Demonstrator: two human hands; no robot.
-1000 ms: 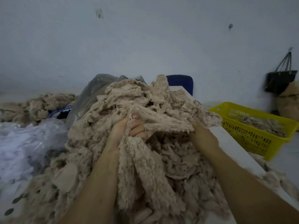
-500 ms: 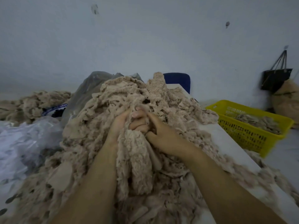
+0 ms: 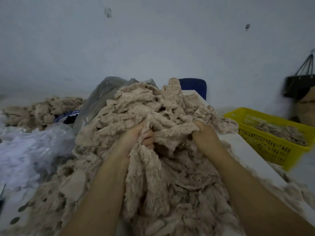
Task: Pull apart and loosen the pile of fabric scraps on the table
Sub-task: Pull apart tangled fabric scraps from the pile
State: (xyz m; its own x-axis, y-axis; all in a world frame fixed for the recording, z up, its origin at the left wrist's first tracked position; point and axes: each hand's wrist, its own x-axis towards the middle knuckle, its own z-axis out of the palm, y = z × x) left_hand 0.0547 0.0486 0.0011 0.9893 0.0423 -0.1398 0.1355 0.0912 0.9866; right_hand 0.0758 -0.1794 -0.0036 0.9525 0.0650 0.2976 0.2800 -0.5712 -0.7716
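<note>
Pile of fabric scraps (image 3: 153, 116) covers the table (image 3: 247, 150), centre, near to far. Left hand (image 3: 134, 138) clenches a wad; right hand (image 3: 206, 135) grasps an adjoining strip. We advise drawing them sideways apart, steadily, shaking clumps loose. We count one main pile, one far-left heap (image 3: 42, 109), one yellow basket (image 3: 265, 147), two hands.

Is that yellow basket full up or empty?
Neither: it is partly filled. The yellow basket has some beige scraps lying low inside, and its inner wall shows bare above them.
</note>
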